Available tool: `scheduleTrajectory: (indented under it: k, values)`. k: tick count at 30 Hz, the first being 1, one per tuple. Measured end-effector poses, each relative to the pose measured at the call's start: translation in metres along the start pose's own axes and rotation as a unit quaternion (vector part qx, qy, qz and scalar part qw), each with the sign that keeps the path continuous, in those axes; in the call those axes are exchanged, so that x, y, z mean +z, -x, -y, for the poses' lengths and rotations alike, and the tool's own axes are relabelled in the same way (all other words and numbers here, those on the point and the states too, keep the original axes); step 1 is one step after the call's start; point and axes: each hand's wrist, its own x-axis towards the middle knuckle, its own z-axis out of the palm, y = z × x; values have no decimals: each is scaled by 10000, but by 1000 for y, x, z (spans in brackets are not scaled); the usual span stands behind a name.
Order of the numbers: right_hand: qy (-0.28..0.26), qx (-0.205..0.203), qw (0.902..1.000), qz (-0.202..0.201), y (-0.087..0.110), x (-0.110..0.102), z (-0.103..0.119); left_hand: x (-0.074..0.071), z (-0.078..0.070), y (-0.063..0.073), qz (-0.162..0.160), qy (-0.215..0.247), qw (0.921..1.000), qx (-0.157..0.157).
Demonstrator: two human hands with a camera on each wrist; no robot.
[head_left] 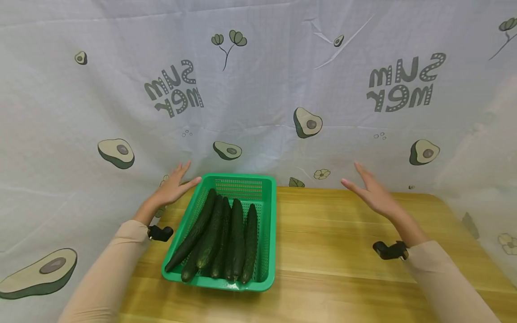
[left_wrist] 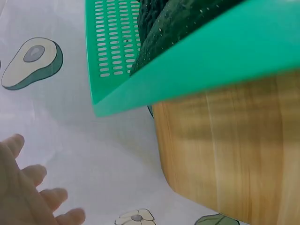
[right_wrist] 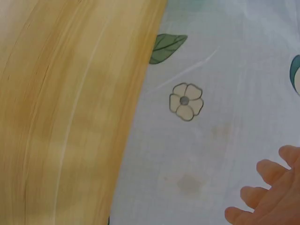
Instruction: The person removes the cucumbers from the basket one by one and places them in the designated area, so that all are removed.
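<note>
A green plastic basket (head_left: 269,233) stands left of the middle of the table, with several dark green cucumbers (head_left: 237,237) lying lengthwise in it. My left hand (head_left: 171,187) is raised by the basket's far left corner, fingers extended and thumb pointing toward the rim; it holds nothing. In the left wrist view the fingers (left_wrist: 52,198) are spread, and the basket wall (left_wrist: 197,61) fills the upper part. Well to the right of the basket, my right hand (head_left: 375,195) hovers over the table's far side, thumb and fingers apart and nothing in it.
The wooden table (head_left: 323,251) has rounded far corners. Behind it and at the sides hangs a white curtain (head_left: 262,89) printed with avocados, flowers and lettering. A small black camera (head_left: 160,233) is strapped to the left wrist, another black camera (head_left: 389,250) to the right.
</note>
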Motion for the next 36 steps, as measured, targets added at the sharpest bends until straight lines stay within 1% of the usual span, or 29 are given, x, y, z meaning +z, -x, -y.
scheduleTrajectory:
  k: [4, 7, 11, 16, 20, 23, 28, 31, 33, 35, 36]
  values:
    - [-414, -16, 9991, 122, -2, 2, 10, -5, 4, 6, 185, 586, 9981, 28]
    - [-781, -39, 9968, 177, -3, 4, 18, -7, 7, 11, 300, 951, 9950, -47]
    - [-1289, -173, 9914, 174, -7, 7, 28, -9, 11, 17, 432, 1444, 9885, -117]
    - [-1752, -240, 9840, 231, -11, 16, 39, -10, 19, 25, 568, 1910, 9795, -277]
    - [-2153, -235, 9757, 341, -15, 23, 49, -8, 26, 31, 699, 2345, 9691, -315]
    - [-2482, -278, 9674, 415, -18, 29, 56, -4, 31, 35, 823, 2720, 9584, -278]
    - [-3056, -348, 9503, 481, -26, 35, 67, 4, 36, 42, 965, 3268, 9397, -278]
    - [-3427, -336, 9375, 498, -29, 38, 76, 10, 40, 44, 1028, 3579, 9275, -329]
    - [-3668, -309, 9283, 523, -32, 40, 82, 14, 43, 46, 1065, 3739, 9207, -340]
    - [-3956, -277, 9161, 587, -34, 42, 87, 17, 45, 48, 1083, 3897, 9138, -361]
    - [-4059, -246, 9115, 611, -36, 44, 89, 18, 45, 49, 1075, 3960, 9112, -363]
